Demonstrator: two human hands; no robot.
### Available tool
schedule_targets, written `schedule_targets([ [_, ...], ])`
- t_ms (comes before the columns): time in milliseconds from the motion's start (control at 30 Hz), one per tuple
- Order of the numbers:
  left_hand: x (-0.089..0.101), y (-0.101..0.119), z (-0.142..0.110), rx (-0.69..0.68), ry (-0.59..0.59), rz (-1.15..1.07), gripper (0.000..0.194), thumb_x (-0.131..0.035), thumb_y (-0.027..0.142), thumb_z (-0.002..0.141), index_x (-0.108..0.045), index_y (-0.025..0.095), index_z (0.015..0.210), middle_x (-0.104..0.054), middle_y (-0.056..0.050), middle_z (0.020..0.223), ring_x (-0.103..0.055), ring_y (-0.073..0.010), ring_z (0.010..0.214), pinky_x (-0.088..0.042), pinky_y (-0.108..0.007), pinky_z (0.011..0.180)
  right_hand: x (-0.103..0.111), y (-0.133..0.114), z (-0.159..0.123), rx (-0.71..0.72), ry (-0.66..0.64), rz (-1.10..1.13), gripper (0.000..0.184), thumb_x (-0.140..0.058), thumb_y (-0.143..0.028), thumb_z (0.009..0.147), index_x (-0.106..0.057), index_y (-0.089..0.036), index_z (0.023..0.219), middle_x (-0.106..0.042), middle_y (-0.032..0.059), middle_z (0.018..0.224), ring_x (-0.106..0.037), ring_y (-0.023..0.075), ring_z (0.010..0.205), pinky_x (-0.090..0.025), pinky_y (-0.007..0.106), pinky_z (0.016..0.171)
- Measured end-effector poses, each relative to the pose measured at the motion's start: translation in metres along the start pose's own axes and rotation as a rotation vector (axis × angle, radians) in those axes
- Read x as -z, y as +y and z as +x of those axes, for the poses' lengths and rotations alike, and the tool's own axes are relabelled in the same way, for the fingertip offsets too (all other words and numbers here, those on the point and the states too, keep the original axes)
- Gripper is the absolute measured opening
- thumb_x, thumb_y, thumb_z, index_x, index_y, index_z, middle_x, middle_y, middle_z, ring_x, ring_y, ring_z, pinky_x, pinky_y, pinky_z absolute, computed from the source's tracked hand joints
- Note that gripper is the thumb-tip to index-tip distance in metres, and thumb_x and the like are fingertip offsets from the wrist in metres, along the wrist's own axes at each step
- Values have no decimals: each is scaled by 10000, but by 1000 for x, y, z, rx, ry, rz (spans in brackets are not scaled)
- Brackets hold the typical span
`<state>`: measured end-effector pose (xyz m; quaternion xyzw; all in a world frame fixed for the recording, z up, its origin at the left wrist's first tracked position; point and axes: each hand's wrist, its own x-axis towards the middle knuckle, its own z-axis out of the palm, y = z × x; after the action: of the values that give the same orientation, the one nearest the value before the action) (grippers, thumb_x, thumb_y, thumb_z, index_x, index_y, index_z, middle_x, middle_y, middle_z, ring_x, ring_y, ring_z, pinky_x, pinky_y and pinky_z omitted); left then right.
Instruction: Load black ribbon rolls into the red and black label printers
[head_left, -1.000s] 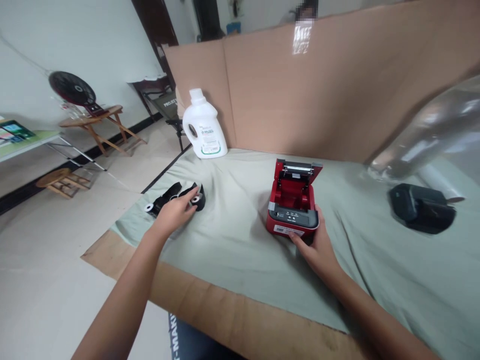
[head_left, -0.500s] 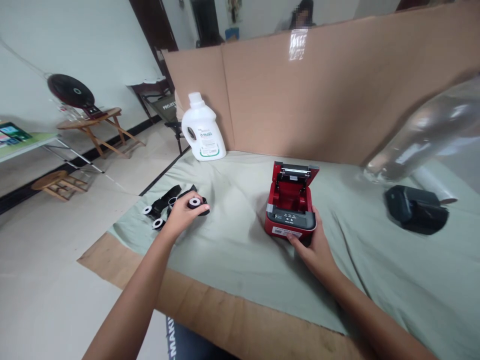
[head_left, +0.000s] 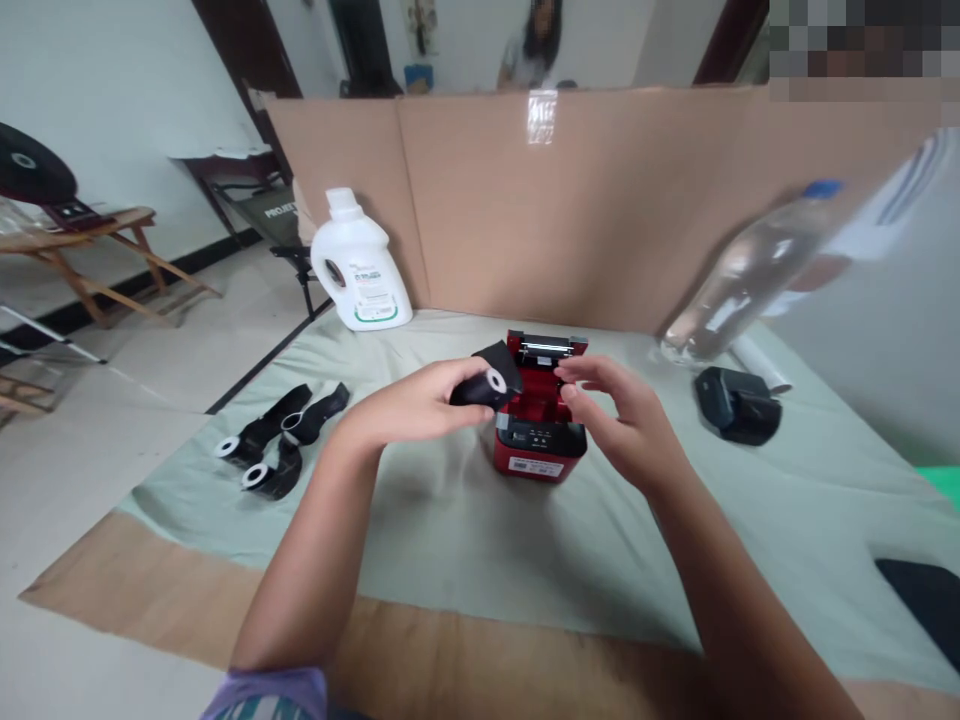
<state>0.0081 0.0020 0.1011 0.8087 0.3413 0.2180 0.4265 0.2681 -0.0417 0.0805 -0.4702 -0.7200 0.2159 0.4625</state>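
Note:
A black ribbon roll with a white core [head_left: 472,388] is gripped in my left hand [head_left: 412,405], its loose end sticking up. It hangs at the left side of a small red label printer [head_left: 538,460], whose lid [head_left: 545,345] stands raised over a red inner bay. My right hand [head_left: 619,415] hovers by the printer's right side, fingers apart with nothing between them; whether a fingertip touches the printer I cannot tell. Several more black rolls [head_left: 277,475] with partly unwound ends lie on the cloth at the left.
Behind the green cloth [head_left: 435,540] stands a cardboard screen [head_left: 525,220]. A white detergent jug [head_left: 367,270] is at the back left. A clear plastic bottle [head_left: 739,270] and a black device [head_left: 739,405] are at the right. A dark flat object [head_left: 922,600] lies near the right edge. People are beyond the screen.
My left hand has lifted a roll from the left group and carried it right to the printer. My right hand has let go of the printer's side and risen. The camera view has turned right.

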Motion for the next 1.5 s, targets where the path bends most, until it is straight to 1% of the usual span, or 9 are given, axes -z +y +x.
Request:
schedule_targets([
  [133, -15, 8, 13, -23, 13, -68, 334, -670, 317, 885, -583, 218, 1192, -673, -68, 1196, -626, -241, 1128, -492, -340, 914, 3, -22, 23, 23, -253, 19, 179, -616, -292, 945, -678, -239, 1103, -721, 31, 1035, -659, 198, 935, -519, 330, 800],
  [267, -29, 4, 15, -2, 40, -180, 303, -652, 279, 902, -533, 220, 1174, -698, -49, 1118, -656, -187, 994, -489, -304, 843, 1, -22, 27, 46, -461, -1, 138, -604, -189, 911, -687, -222, 1017, -688, -8, 859, -600, 147, 748, -457, 276, 652],
  [333, -34, -1, 19, 8, 108, -275, 339, -696, 262, 870, -523, 214, 1158, -707, -29, 1050, -660, -163, 910, -487, -276, 793, 1, -18, 28, 66, -434, 5, 137, -630, -185, 894, -680, -215, 1017, -670, -14, 822, -578, 139, 710, -451, 271, 635],
  [433, -39, -7, 28, 5, 206, -457, 442, -773, 283, 811, -560, 193, 1188, -717, -36, 1029, -682, -181, 917, -509, -269, 782, 6, -10, 31, 108, -207, -5, 142, -674, -224, 885, -674, -211, 1026, -670, -3, 822, -586, 146, 712, -468, 285, 652],
  [600, -68, -4, 26, 97, 57, -633, 296, -743, 403, 847, -704, 140, 975, -755, -73, 924, -715, -203, 816, -551, -283, 705, 29, 13, 38, 31, 82, 44, 186, -716, -332, 879, -676, -219, 1021, -705, 24, 856, -655, 187, 768, -491, 312, 657],
  [767, -136, -13, 5, 262, 197, -825, 486, -741, 619, 777, -611, 150, 770, -661, -31, 605, -593, -140, 461, -445, -237, 420, 35, 42, 39, -36, -139, -127, 161, -705, -339, 851, -700, -202, 936, -717, 32, 845, -633, 182, 727, -457, 310, 634],
  [933, -178, -39, -7, 385, 293, -840, 588, -658, 742, 769, -519, 179, 666, -585, -20, 472, -459, -91, 358, -309, -203, 370, 2, 61, 36, -163, -366, -400, 33, -655, -219, 860, -679, -198, 850, -719, 32, 803, -641, 197, 741, -445, 316, 684],
  [1233, -185, -50, -9, 290, 445, -795, 585, -592, 728, 832, -578, 167, 667, -523, 7, 449, -432, -92, 402, -338, -220, 434, -20, 65, 35, -169, -339, -659, 179, -624, -182, 908, -731, -193, 1051, -738, 103, 970, -583, 285, 1096, -463, 340, 805],
  [1500, -182, -54, -3, 283, 466, -770, 548, -586, 686, 855, -585, 170, 670, -521, 12, 452, -430, -94, 416, -355, -228, 459, -32, 73, 38, -236, -338, -715, 181, -713, -227, 832, -801, -245, 989, -757, 102, 925, -607, 298, 988, -496, 375, 753],
])
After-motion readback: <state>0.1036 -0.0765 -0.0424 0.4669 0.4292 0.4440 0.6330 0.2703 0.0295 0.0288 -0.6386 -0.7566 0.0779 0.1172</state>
